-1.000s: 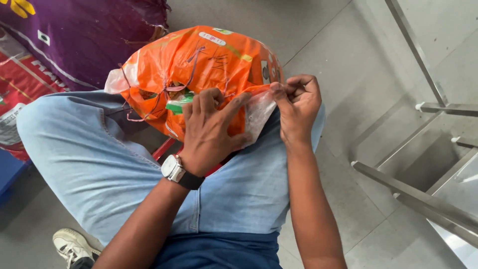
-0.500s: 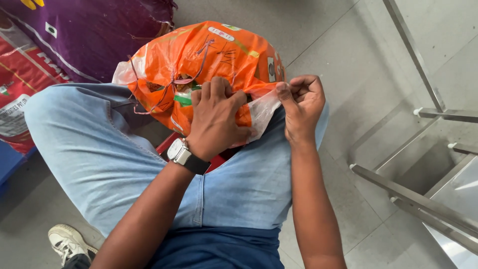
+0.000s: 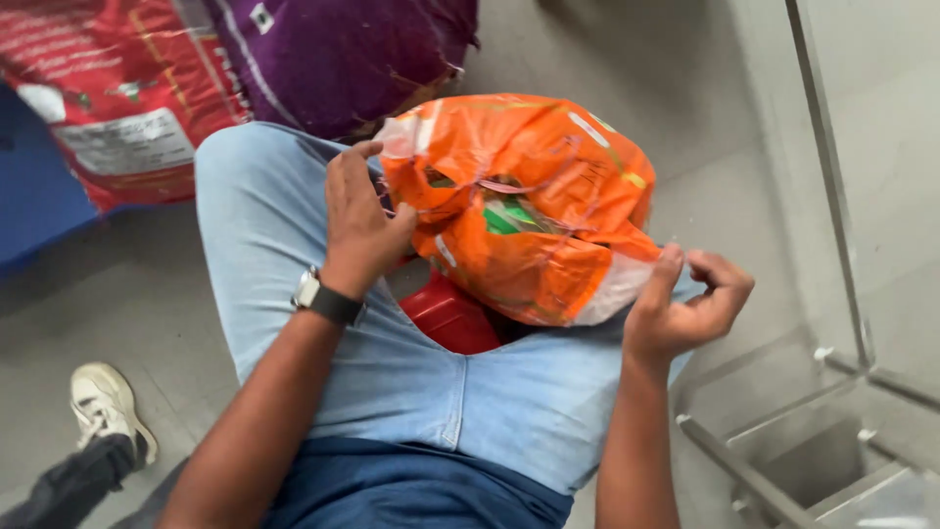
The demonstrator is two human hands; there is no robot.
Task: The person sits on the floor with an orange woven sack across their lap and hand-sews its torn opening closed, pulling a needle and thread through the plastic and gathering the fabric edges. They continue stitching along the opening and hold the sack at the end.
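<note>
Your left hand is closed on the orange plastic bag, thumb and fingers pinching its crumpled left edge at about nine o'clock on the bag. Your right hand is curled at the bag's five o'clock corner, fingertips pinching the pale, clear lower edge of the plastic. The bag itself sits on your lap, resting across your light blue jeans, bulging and wrinkled, with torn gaps in its front showing something green inside. A red object pokes out just under the bag's lower edge, between your thighs. At eleven o'clock a purple sack lies just beyond your left knee, and a red sack lies beside it at ten o'clock. At four o'clock metal rails and a frame stand close to your right wrist. Bare grey floor shows at one o'clock, beyond the bag. A white shoe rests at eight o'clock.
</note>
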